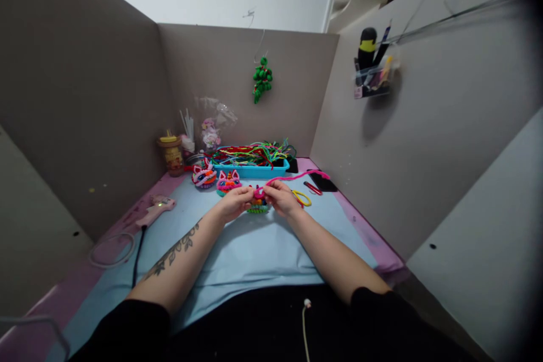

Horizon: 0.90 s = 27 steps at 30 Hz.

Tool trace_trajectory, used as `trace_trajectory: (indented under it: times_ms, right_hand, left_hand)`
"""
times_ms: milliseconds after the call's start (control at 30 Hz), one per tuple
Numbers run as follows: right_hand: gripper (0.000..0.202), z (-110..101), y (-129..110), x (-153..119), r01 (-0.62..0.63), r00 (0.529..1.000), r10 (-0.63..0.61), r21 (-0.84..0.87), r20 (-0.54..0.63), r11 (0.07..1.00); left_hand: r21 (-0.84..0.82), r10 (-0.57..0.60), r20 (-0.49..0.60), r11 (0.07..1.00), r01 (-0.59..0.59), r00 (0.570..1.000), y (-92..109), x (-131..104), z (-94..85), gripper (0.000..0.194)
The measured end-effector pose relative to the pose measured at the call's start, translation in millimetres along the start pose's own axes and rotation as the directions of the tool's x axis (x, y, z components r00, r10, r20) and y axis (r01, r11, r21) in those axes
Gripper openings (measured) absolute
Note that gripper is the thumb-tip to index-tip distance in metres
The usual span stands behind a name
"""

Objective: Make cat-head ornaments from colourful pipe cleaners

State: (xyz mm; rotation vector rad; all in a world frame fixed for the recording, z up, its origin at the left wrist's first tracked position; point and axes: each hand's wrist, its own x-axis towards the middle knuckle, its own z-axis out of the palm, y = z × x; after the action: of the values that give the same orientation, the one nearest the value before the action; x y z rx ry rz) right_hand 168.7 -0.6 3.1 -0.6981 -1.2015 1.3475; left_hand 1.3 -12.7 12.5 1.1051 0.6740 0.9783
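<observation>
over the counter [263,254], the left hand [238,202] and right hand [280,198] pinch a pink strand [292,177] above a toy [257,208]. a yellow loop [304,198] lies just right; the strand's tail points right and away. farther, a blue tray [250,172] holds tangled cords [254,154]; a clear wall box [376,93] holds tools [367,48].

We note hot pink along the slender fuzzy strand [292,177]; green and orange bands on the round fuzzy piece [257,209]; red, green, yellow mixed through the tangled fuzzy stems [250,154]. Plain blue: rectangular plastic tray [250,171]. We log green, red-flecked: clustered hanging ornament [262,78].
</observation>
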Motion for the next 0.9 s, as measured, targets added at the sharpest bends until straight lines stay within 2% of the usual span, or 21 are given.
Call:
trace_trajectory:
  times_ms: [167,400,600,733,900]
  right_hand:
    - [0.03,3.1,-1.6,-2.4,-0.009,1.0,0.009,0.011,-0.014,1.0]
    - [0.028,7.4,-2.5,-2.9,0.007,1.0,-0.007,0.036,0.015,0.999]
    - [0.026,6.4,-0.8,-0.9,0.027,0.998,-0.03,0.059,0.046,0.998]
    - [0.024,5.6,0.1,-1.1,0.026,0.998,-0.029,0.08,0.048,0.996]
    - [0.026,7.1,-3.8,-4.0,-0.009,0.999,0.005,0.081,0.049,0.997]
  left_hand:
    - [-0.081,-0.021,-0.02,0.997,0.019,1.0,-2.3,0.7,6.1,0.027]
    - [-0.241,0.042,-0.04,0.969,-0.05,0.998,-4.0,6.8,9.9,0.019]
    - [-0.361,-0.061,0.038,0.93,0.071,0.997,0.2,6.0,10.5,0.013]
    - [-0.371,-0.123,0.004,0.921,0.116,0.992,1.5,6.1,10.1,0.01]
    - [-0.295,-0.094,-0.025,0.952,0.082,0.995,1.0,6.1,12.2,0.015]
